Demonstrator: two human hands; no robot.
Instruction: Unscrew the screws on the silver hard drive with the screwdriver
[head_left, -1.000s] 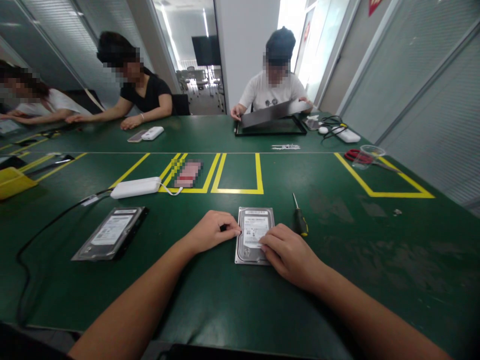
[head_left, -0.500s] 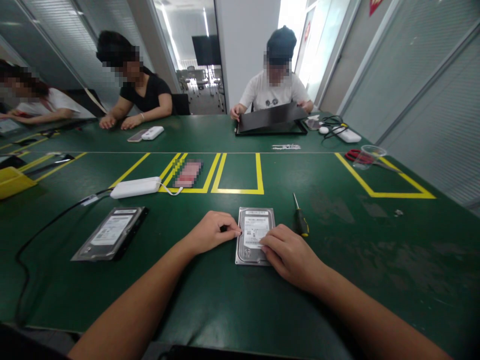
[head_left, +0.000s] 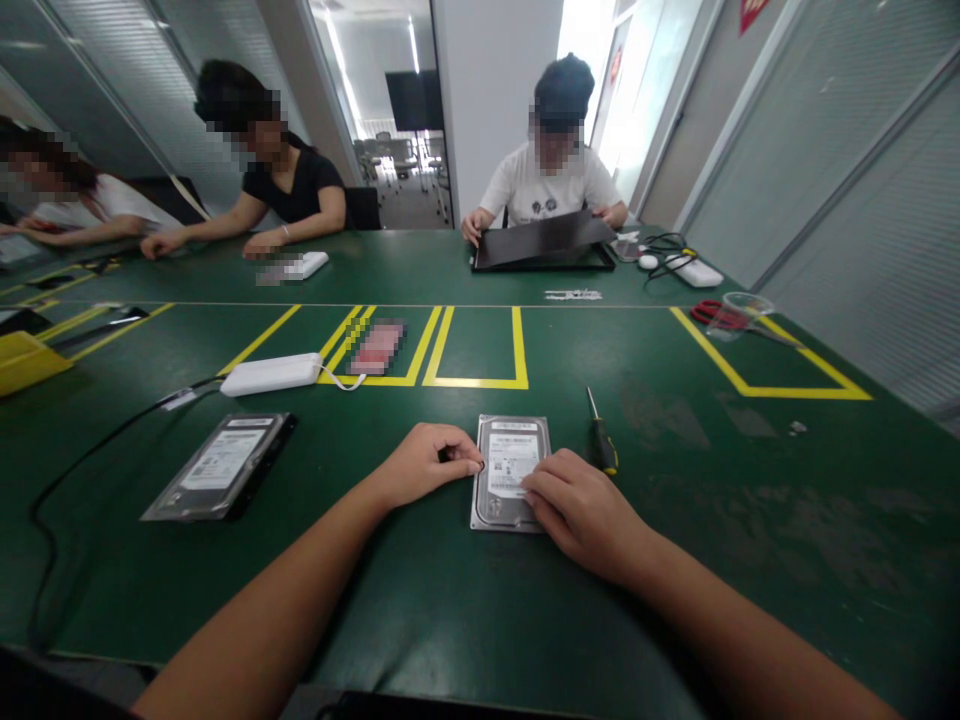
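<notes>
A hard drive [head_left: 510, 470] with a white label lies flat on the green table in front of me. At its left edge my left hand [head_left: 429, 462] is closed in a pinch; whatever sits between thumb and forefinger is too small to make out. My right hand [head_left: 577, 500] is closed over the right edge of the drive, its fingertips on the label and the thumb tucked below. Just beyond that hand lies a screwdriver [head_left: 602, 440] with a black and yellow handle. A second hard drive [head_left: 225, 460] rests to the left.
A white power strip [head_left: 271, 375] with a black cable and a phone [head_left: 377, 348] lie beyond the left drive. Scissors [head_left: 716, 315] and a clear plastic cup [head_left: 739, 315] stand at the right. Across the table, a person in white holds a black panel [head_left: 544, 240]; others sit left.
My hands and the hard drive look nearly still. Across the table, the person in black has stretched an arm out to the left.
</notes>
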